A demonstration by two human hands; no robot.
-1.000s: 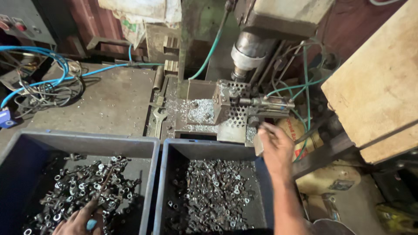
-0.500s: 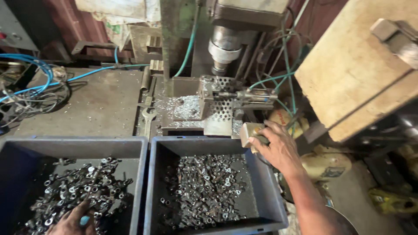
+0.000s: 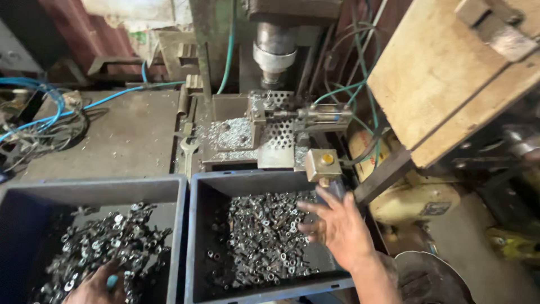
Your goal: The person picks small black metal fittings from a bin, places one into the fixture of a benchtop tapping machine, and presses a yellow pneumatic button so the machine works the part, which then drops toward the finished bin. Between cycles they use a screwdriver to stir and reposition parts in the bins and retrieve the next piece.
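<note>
My right hand (image 3: pixel 336 224) hovers with fingers spread over the right edge of a dark bin (image 3: pixel 198 236) holding many small metal nuts (image 3: pixel 263 236). It holds nothing and sits just below a small metal box with a yellow button (image 3: pixel 323 162). My left hand (image 3: pixel 97 287) rests at the bottom edge, fingers down among the nuts (image 3: pixel 101 242) of the left bin (image 3: pixel 22 197); a blue-tipped finger shows, and whether it grips anything is hidden. Behind the bins stands a drill press (image 3: pixel 275 50) with a perforated fixture (image 3: pixel 278 132) and metal shavings.
A wrench (image 3: pixel 187 152) lies on the grey bench (image 3: pixel 124 135) left of the fixture. Blue hoses and tangled wires (image 3: pixel 39 121) sit at the far left. A wooden box (image 3: pixel 444 73) overhangs at the right, above a yellow motor (image 3: pixel 416 197).
My right hand has come down from the button box by the fixture and opened over the right bin. The view has shifted right and closer.
</note>
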